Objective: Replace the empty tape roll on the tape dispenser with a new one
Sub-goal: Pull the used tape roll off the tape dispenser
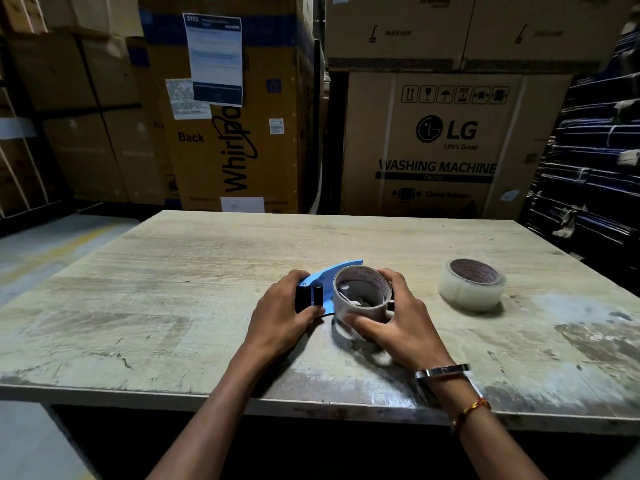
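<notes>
left hand [284, 306]: clamped round the blue tape dispenser [317, 289], pinning it down so it won't slide
right hand [391, 320]: fingers wrapped on the empty tape roll [362, 294], looks like it's working it off the hub
new roll [471, 285]: sitting to the right, near, within easy grabbing range
table [173, 306]: scuffed pale wood
room: stacked appliance cartons [446, 143] at the far side, pretty dim

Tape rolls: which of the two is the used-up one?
The empty tape roll, gripped by the right hand on the blue tape dispenser, is just a bare cardboard ring. The new tape roll, lying apart on the table, is thick with clear tape.
</notes>
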